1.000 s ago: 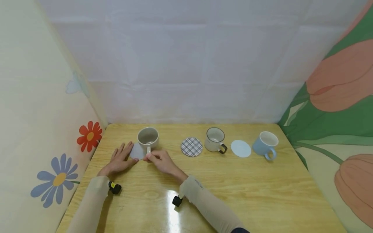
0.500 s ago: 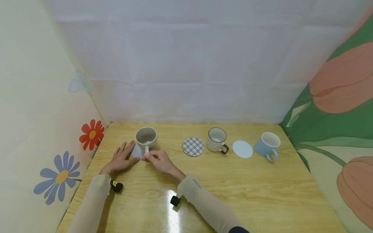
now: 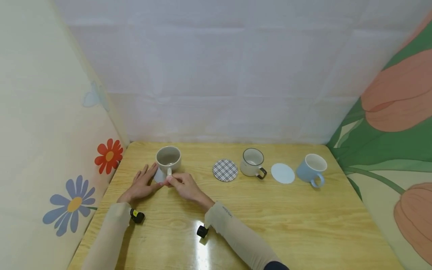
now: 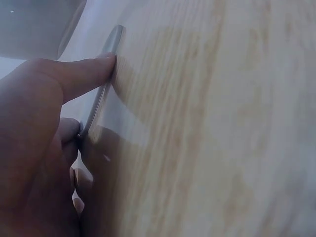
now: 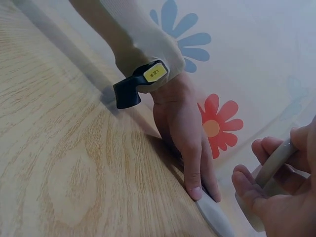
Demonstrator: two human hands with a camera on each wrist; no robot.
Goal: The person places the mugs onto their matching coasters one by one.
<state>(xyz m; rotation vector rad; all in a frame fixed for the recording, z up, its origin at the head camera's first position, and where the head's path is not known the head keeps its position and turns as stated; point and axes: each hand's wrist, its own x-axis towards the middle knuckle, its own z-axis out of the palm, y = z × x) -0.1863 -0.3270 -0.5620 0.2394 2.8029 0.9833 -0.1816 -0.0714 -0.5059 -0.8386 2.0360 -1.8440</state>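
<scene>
Gray cup (image 3: pixel 168 160) is at about 10 o'clock on the wooden table (image 3: pixel 270 225), as the head view looks down on it, and its handle points to 6 o'clock. The right hand (image 3: pixel 185 186) comes in from 5 o'clock and pinches that handle between thumb and fingers. A pale round coaster (image 3: pixel 159 175) peeks out at the cup's 7 o'clock side; I cannot tell if the cup touches it. The left hand (image 3: pixel 141 186) is at the cup's 8 o'clock, with its fingers long and loose, not holding on to anything, and its thumb just touches the coaster's edge. Going toward 3 o'clock from the gray cup, there is a checked coaster (image 3: pixel 225 170), then a white cup with a black rim (image 3: pixel 251 167) and a dark handle pointing between 4 and 5 o'clock. Next comes a light blue coaster (image 3: pixel 282 173), and last a blue mug (image 3: pixel 305 172) with its handle at 5 o'clock. At 9 o'clock, a red flower (image 3: pixel 109 156) shows on the wall.
</scene>
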